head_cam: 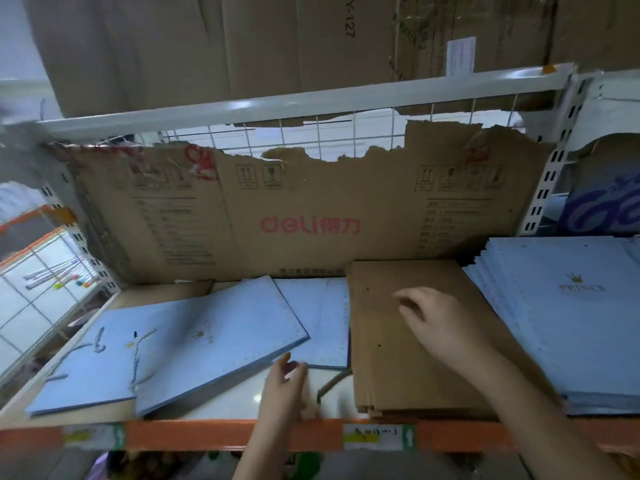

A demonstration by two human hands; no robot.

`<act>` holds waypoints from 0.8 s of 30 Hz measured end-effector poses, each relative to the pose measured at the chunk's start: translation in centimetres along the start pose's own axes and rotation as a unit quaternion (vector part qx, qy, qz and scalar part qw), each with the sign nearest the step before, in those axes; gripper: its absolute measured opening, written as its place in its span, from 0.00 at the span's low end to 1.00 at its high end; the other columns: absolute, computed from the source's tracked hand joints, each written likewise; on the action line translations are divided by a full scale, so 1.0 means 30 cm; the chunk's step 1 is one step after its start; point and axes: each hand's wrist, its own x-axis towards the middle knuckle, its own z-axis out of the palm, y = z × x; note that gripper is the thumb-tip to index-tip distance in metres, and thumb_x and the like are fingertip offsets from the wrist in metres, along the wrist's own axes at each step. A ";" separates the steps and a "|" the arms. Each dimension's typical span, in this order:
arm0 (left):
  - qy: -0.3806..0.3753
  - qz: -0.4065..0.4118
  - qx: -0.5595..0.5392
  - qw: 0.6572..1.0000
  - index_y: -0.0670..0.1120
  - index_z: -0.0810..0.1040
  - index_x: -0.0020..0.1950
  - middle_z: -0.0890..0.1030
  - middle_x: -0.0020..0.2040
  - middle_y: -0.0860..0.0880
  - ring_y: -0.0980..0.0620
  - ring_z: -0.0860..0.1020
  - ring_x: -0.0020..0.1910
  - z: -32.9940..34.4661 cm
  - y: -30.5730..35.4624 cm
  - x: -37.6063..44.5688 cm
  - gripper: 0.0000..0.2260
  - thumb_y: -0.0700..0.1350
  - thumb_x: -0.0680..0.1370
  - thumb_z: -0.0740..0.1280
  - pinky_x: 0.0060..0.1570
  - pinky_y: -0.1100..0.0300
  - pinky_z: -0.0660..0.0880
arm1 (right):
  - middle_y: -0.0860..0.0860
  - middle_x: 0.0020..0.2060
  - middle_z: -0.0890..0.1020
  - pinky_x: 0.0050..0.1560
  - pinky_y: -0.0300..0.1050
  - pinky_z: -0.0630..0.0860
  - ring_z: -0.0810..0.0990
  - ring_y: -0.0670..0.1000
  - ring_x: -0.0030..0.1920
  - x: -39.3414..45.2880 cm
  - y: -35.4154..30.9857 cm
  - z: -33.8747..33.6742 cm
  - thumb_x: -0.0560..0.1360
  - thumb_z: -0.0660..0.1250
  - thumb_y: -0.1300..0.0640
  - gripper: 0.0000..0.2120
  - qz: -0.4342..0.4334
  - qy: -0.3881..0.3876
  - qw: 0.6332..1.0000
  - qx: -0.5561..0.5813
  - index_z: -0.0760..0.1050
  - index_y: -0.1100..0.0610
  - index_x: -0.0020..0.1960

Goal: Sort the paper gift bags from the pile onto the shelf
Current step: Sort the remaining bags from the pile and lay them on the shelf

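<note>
Nearest the camera, the orange front beam [207,434] of the shelf runs across the bottom of the frame and carries two white labels with green arrows; the handwriting on the label [379,437] right of centre is too blurred to read. Just above the beam, at lower centre, the left hand [284,388] reaches over the shelf edge, its grip loosely curled at the near corner of a pale blue gift bag [221,344]; whether it has hold of the bag cannot be told, as the hand is motion-blurred. To its right, the right hand [436,327] lies flat with fingers spread on a stack of brown kraft bags [388,341], pressing rather than gripping. Judged from the layout, sorting is partly done: the kraft stack at centre right and a squared blue stack [568,327] at far right, printed "PRINCE" under a crown, look finished, while the blue bags at lower left lie skewed and overlapping, rope handles loose, and still want squaring. The source pile is not in view. Behind, a torn cardboard sheet [311,216] lines the shelf back, printed "deli" in red with Chinese characters and handling symbols. Above, at the top of the frame, a carton [277,46] shows "127".
</note>
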 end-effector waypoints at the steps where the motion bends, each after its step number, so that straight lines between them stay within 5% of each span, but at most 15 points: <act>1: -0.015 -0.052 -0.123 0.991 0.41 0.67 0.67 0.72 0.65 0.38 0.44 0.75 0.50 -0.051 -0.013 0.008 0.14 0.41 0.81 0.58 0.44 0.54 0.76 | 0.46 0.60 0.74 0.45 0.28 0.65 0.71 0.42 0.54 0.008 -0.049 0.043 0.79 0.57 0.56 0.16 -0.025 -0.017 1.000 0.009 0.70 0.52 0.66; 5: -0.015 -0.142 -0.389 0.910 0.38 0.68 0.64 0.69 0.69 0.38 0.41 0.70 0.65 -0.183 -0.034 0.025 0.13 0.40 0.82 0.53 0.68 0.47 0.64 | 0.52 0.61 0.74 0.54 0.40 0.70 0.74 0.50 0.58 0.050 -0.195 0.252 0.79 0.56 0.56 0.16 -0.081 -0.129 0.988 -0.015 0.71 0.57 0.65; 8: 0.062 -0.134 -0.470 0.870 0.37 0.67 0.66 0.67 0.70 0.35 0.39 0.68 0.68 -0.244 0.000 0.051 0.14 0.40 0.81 0.57 0.66 0.52 0.66 | 0.56 0.58 0.75 0.55 0.47 0.71 0.75 0.55 0.56 0.069 -0.238 0.369 0.79 0.56 0.55 0.15 -0.056 -0.199 0.975 -0.076 0.71 0.60 0.62; 12: 0.052 -0.176 -0.556 0.811 0.38 0.70 0.65 0.69 0.70 0.42 0.45 0.70 0.67 -0.279 0.028 0.093 0.14 0.42 0.81 0.60 0.57 0.56 0.70 | 0.56 0.57 0.74 0.54 0.48 0.73 0.74 0.55 0.55 0.074 -0.236 0.449 0.79 0.55 0.56 0.15 -0.018 -0.206 0.972 -0.110 0.71 0.60 0.61; 14: 0.032 -0.194 -0.565 0.802 0.40 0.75 0.52 0.73 0.65 0.45 0.47 0.71 0.65 -0.276 0.036 0.106 0.08 0.44 0.80 0.61 0.57 0.55 0.70 | 0.56 0.57 0.74 0.53 0.47 0.73 0.73 0.55 0.56 0.080 -0.227 0.458 0.79 0.55 0.57 0.14 0.002 -0.181 0.977 -0.108 0.71 0.60 0.61; 17: 0.034 -0.195 -0.556 0.807 0.40 0.72 0.43 0.75 0.57 0.44 0.48 0.71 0.65 -0.275 0.056 0.126 0.10 0.44 0.81 0.59 0.60 0.52 0.69 | 0.56 0.59 0.73 0.55 0.45 0.69 0.71 0.55 0.60 0.089 -0.220 0.459 0.79 0.56 0.56 0.14 0.034 -0.145 0.981 -0.122 0.70 0.60 0.61; 21: 0.054 -0.122 -0.511 0.849 0.40 0.70 0.55 0.77 0.49 0.44 0.46 0.76 0.46 -0.294 0.083 0.078 0.07 0.40 0.82 0.55 0.56 0.50 0.71 | 0.57 0.62 0.70 0.61 0.46 0.67 0.67 0.56 0.63 0.092 -0.236 0.486 0.77 0.57 0.59 0.15 0.066 -0.155 0.974 -0.150 0.69 0.62 0.62; 24: 0.041 -0.063 -0.443 0.894 0.38 0.72 0.53 0.78 0.43 0.44 0.48 0.79 0.38 -0.357 0.058 0.036 0.09 0.39 0.82 0.54 0.47 0.55 0.78 | 0.56 0.64 0.68 0.62 0.48 0.66 0.64 0.57 0.65 0.092 -0.249 0.504 0.75 0.59 0.61 0.16 0.087 -0.156 0.971 -0.157 0.67 0.60 0.62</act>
